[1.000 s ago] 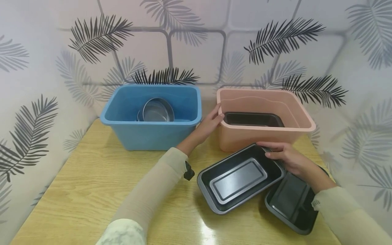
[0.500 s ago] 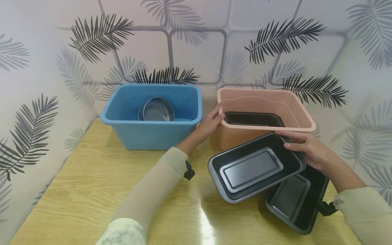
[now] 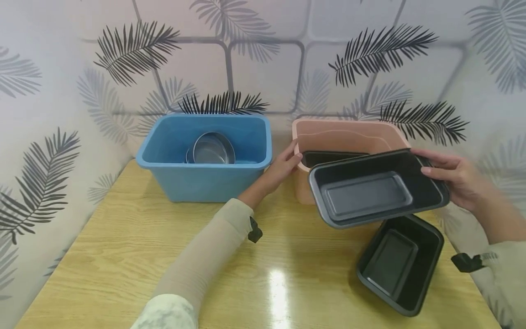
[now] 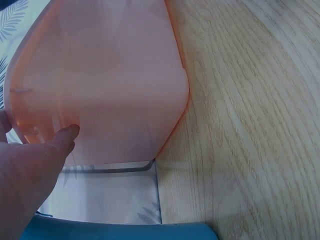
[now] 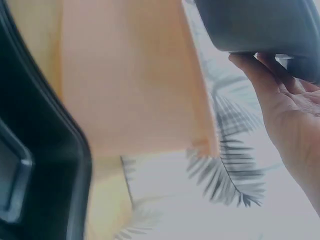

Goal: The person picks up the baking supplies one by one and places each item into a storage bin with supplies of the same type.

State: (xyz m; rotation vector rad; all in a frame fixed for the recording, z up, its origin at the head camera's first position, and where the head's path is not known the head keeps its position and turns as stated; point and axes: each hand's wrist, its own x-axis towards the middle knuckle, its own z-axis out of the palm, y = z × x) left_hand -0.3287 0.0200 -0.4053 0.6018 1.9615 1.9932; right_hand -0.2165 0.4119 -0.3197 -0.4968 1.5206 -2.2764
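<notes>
Right hand (image 3: pixel 462 183): I am pinching a dark pan (image 3: pixel 365 196) at its right end, close to the far corner, thumb and fingers closing on its wall.
Held pan: it is hanging off the table (image 3: pixel 164 265), tilting with its inside toward me, overlapping the near right of the pink bin (image 3: pixel 303 187) from my view; whether it is touching the bin I cannot tell.
Left hand (image 3: pixel 281 169): I am gripping the pink bin's left rim, bracing it, as I am judging.
Pan inside pink bin (image 3: pixel 318 157): it is lying low, mostly hiding.
Table pan (image 3: pixel 394 265): it is resting near right, opening upward.
Blue bin (image 3: pixel 205 185): it is standing far left, holding round tins (image 3: pixel 211 151).
Change: the held pan is now sitting higher, farther and more to the right than half a second ago, uncovering more of the table pan.
Meaning: I am judging the work partway, with the pan in my grip coming level with the bin's opening.
</notes>
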